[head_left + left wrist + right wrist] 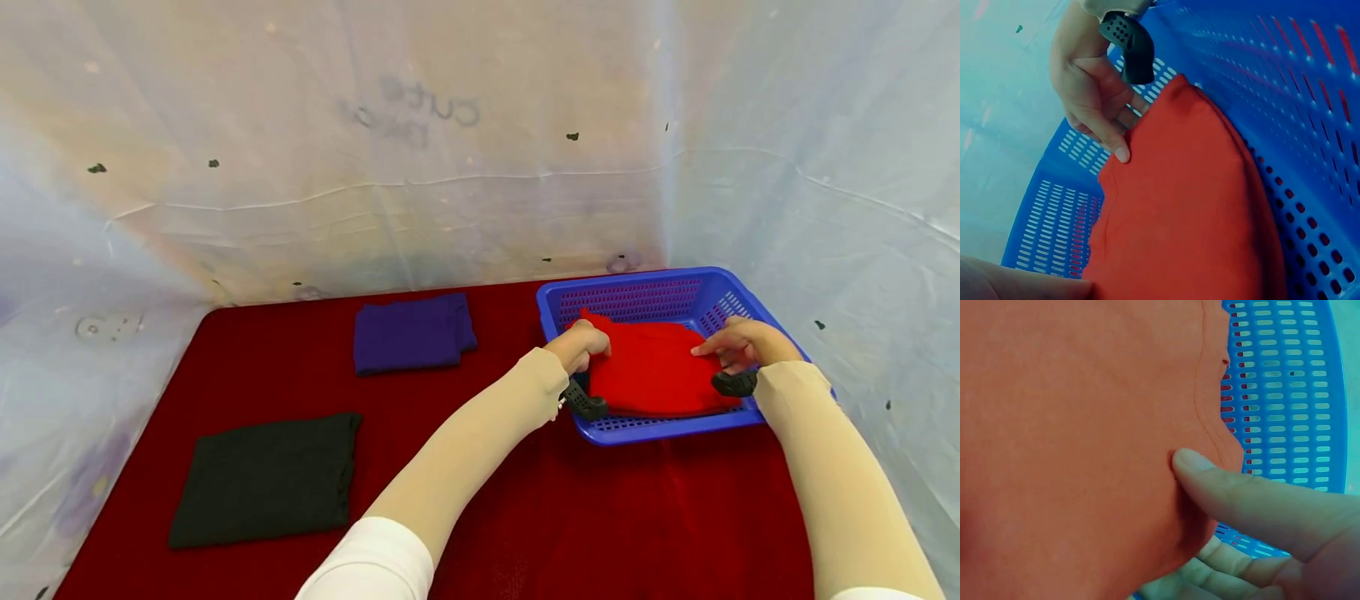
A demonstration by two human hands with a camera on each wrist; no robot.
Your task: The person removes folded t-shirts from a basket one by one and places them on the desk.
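Where both hands' fingers pinch it — soft folded red cloth [652, 367], slotted blue plastic basket [637, 287].

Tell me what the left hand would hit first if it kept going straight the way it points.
Probably the back wall of the blue perforated plastic basket: the left hand points away across the folded red cloth it pinches. Depth is uncertain.

Both hands are inside the basket [720, 279], which stands on the worktop [540, 517]. The folded cloth [652, 371] lies in the basket between them: the left hand [581, 343] grips its left edge, the right hand [738, 343] pinches its right edge. Left of the left hand, a second folded cloth [412, 333] lies on the worktop. A third folded cloth [270, 479] lies farther left and nearer the person. Sheeted walls [420, 142] stand behind and beside the hands.
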